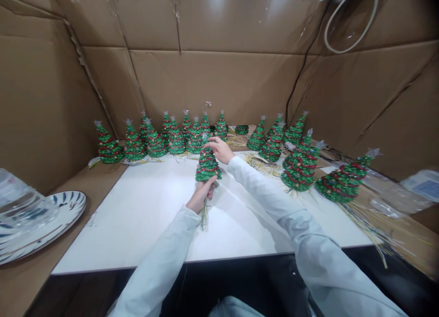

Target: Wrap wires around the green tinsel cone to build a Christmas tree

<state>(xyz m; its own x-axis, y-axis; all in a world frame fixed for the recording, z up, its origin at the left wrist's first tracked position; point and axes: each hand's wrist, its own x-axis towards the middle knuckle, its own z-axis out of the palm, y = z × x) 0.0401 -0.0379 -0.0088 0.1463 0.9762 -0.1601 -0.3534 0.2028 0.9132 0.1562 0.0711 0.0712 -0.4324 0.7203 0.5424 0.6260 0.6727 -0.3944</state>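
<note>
Along the far edge of the white board [130,230], a row of over a dozen green trees [176,139] stands finished-looking; two more [343,184] lie tilted off its right end. One tree [207,164] is in my hands above the board's middle. My left hand [203,194] closes narrowly around its base, straw stems [205,215] hanging below. My right hand [217,149] is at its top, grip unclear.

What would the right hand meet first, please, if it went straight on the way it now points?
The top of the green tinsel Christmas tree in the left hand; the right hand looks already against it, though depth is unclear.
</note>
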